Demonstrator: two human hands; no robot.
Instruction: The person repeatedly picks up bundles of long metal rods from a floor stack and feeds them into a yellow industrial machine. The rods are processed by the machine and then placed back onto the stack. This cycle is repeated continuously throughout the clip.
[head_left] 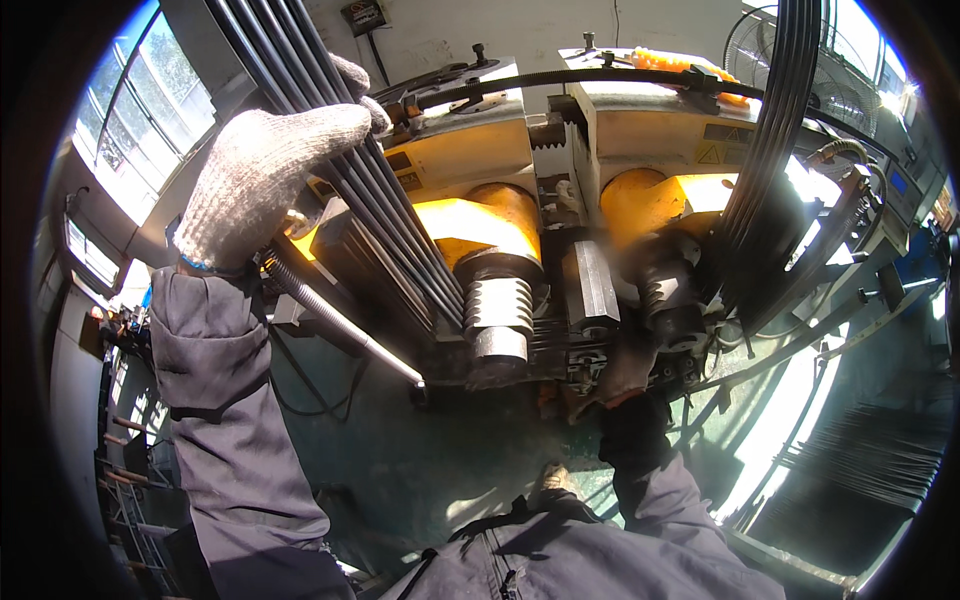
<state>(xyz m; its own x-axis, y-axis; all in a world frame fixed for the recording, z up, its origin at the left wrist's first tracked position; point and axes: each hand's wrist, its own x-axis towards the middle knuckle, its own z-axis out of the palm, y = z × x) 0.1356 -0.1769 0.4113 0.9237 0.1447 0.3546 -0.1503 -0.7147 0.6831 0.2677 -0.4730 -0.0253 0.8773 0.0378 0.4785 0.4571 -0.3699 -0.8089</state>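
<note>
My left hand (265,165), in a knitted white glove, wraps its fingers round a bundle of long dark metal rods (385,205) at the upper left. The rods slant down from the top edge to a yellow and grey machine (475,150), where their lower ends meet its front. My right hand (627,370) reaches low to the machine's front, beneath a dark angular block (590,285). Deep shadow falls on it, and its fingers are hard to make out. Between the hands, a ridged metal roller (498,310) juts toward me.
A second rod bundle (770,140) slants down at the right, beside another ridged roller (668,290). A grey flexible hose (335,320) hangs below my left hand. Many thin rods (870,445) lie at the lower right. A fan (850,65) stands behind the machine.
</note>
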